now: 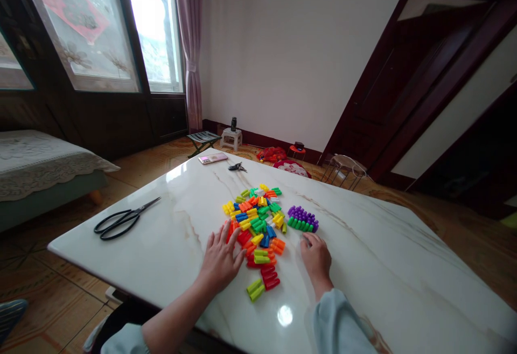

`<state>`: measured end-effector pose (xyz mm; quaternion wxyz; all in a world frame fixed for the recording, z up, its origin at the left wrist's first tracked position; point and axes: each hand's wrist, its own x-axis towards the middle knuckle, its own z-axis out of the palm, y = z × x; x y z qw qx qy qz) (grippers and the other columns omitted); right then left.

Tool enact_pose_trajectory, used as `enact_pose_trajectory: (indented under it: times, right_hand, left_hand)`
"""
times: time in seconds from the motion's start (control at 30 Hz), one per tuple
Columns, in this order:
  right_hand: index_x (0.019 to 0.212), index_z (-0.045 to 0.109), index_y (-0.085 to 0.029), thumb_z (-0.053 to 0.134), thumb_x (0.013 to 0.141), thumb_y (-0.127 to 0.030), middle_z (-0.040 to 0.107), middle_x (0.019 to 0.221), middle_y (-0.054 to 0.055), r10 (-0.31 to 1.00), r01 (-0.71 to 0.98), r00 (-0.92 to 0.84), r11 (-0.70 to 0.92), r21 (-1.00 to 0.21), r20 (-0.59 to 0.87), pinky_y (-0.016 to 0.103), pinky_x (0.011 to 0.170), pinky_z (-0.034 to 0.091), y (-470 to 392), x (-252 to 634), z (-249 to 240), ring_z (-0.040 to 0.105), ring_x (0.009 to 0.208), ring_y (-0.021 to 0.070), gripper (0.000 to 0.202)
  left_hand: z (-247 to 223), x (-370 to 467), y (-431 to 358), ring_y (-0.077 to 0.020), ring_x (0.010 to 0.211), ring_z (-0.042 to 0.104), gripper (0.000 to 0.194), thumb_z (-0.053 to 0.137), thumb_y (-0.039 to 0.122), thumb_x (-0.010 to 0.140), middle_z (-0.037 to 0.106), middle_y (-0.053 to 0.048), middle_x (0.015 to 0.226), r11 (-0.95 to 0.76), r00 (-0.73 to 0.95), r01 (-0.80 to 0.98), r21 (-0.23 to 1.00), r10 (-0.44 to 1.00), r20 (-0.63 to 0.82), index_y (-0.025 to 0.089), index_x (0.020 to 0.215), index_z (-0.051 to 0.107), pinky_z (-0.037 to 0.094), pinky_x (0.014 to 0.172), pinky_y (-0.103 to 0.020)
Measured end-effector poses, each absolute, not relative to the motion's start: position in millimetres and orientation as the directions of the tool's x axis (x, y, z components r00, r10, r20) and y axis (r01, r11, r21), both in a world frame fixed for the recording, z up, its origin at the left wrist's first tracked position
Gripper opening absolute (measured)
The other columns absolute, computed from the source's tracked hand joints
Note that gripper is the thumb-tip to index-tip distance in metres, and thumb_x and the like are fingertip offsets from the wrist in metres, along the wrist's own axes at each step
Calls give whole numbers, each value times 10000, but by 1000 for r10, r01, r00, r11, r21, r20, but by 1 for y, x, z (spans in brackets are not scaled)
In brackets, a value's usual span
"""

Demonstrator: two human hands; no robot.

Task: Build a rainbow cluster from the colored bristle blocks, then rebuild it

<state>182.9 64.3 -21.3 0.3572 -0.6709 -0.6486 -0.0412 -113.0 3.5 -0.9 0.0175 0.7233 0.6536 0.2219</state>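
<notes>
A loose heap of colourful plastic building blocks [262, 211], with rounded peg-like ends, spreads over the middle of the marble-patterned table [169, 268]. My left hand [221, 257] lies at the heap's near left side, fingers spread, fingertips touching red and orange blocks. To the right stands a joined cluster of purple and green blocks [302, 219] in neat rows. Just in front of it is my right hand [316, 257], its fingers curled in with thumb and forefinger close together; whatever they pinch is hidden. Red blocks [270, 277] and a lime-green block [256, 290] lie nearest me.
Black-handled scissors [125, 219] rest on the table's left. Toward the far corner lie a pink phone-like object [212, 158] and a small dark tool [237, 167]. Beyond the table are a white stool [231, 138], a folding stool [204, 137] and a wire-framed stool [345, 168].
</notes>
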Motion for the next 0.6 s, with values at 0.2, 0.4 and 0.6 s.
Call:
enact_pose_trajectory:
  times: [0.2,0.4,0.6]
  right_hand:
    - [1032,676,-197,443,849,-184,664,1035,68,763,830,-155,445,-336,628,275,844,462,77,139,8,606,951,177,296]
    - [987,695,-229,416,763,8,675,1008,55,788,831,-397,526,-180,470,289,842,446,134,78,36,561,1003,199,429]
    - [848,695,-223,439,799,-30,668,896,90,794,842,-421,522,-138,438,299,760,442,151,59,37,560,941,222,325]
  left_hand:
    - [-6,-113,5,-307,1401,284,562,476,421,877,272,-127,1545,-161,48,930,331,945,324,227,1404,444,213,1128,-514]
    - [-5,-114,4,-311,1402,275,573,482,430,873,268,-109,1550,-161,50,927,340,948,313,233,1409,432,214,1123,-521]
    - [-3,-114,3,-325,1398,276,584,509,401,854,261,-105,1553,-162,51,921,355,952,302,233,1408,433,207,1124,-531]
